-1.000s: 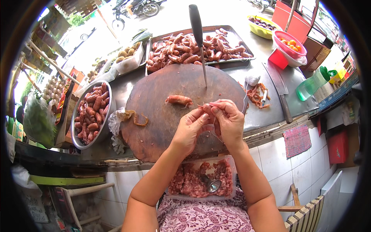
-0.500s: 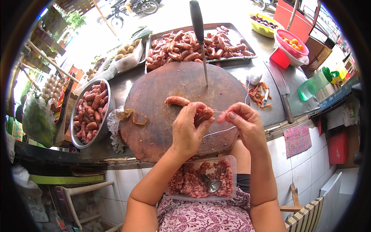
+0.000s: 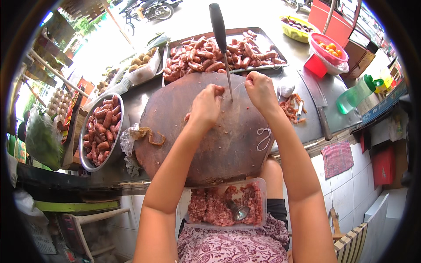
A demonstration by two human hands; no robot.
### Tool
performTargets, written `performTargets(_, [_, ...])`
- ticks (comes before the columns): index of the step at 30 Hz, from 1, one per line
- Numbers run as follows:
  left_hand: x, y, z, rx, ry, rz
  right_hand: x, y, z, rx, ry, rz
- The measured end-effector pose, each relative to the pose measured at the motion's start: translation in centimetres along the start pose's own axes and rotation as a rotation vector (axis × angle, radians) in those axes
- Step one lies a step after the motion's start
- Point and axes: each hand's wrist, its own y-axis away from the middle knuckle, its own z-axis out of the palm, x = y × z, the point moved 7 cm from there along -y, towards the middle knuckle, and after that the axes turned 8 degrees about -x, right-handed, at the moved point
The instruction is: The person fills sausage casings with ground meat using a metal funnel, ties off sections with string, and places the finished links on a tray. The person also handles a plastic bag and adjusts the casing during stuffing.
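Observation:
My left hand (image 3: pixel 208 105) is closed beside the blade of an upright knife (image 3: pixel 220 33), its tip planted in the round wooden chopping block (image 3: pixel 175 107). The linked sausage in that hand is mostly hidden by the fingers; one sausage end (image 3: pixel 187 116) shows left of the wrist. On the blade's other side my right hand (image 3: pixel 263 92) pinches a thin white string (image 3: pixel 240 85) that stretches toward the blade. A loop of string (image 3: pixel 263 139) lies on the block below the right forearm. A plastic tub of minced meat (image 3: pixel 264 197) with a metal funnel (image 3: pixel 240 212) sits at my lap.
Sausages fill a metal tray (image 3: pixel 280 65) behind the block and a metal bowl (image 3: pixel 126 127) at left. Casing scraps (image 3: pixel 291 107), a ball of string (image 3: pixel 287 90), a cleaver (image 3: pixel 322 103) and a green bottle (image 3: pixel 355 97) lie right. A plastic bag (image 3: pixel 130 142) touches the block.
Both hands have moved away from me across the block to the upright knife. The string now runs by the blade, and a loop of it has dropped onto the block's right side.

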Motion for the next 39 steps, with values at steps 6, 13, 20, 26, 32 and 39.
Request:
performTargets(6, [-3.3,0.9,0.1,-0.223,0.977,-0.188,1.1,2.8,0.3,-0.172,-0.214,0.123])
performTargets(13, [-1.4,3.3,0.6,-0.304,1.104,-0.014,-3.0,8.7,-0.8,-0.181,-0.492,0.07])
performTargets(20, [0.9,4.4,-0.2,-0.1,1.125,0.048,-4.7,11.6,1.0,-0.199,-0.622,0.184])
performTargets(26, [0.4,2.3,-0.9,-0.005,1.087,0.033,-3.8,8.1,0.0,-0.061,-0.378,0.003])
performTargets(32, [0.2,-1.0,-1.2,0.092,1.127,0.134,-4.4,4.3,-0.1,-0.076,-0.095,-0.166])
performTargets(39, [-1.2,-3.2,-1.2,0.17,1.094,0.1,-4.0,1.8,0.6,-0.095,-0.084,-0.228])
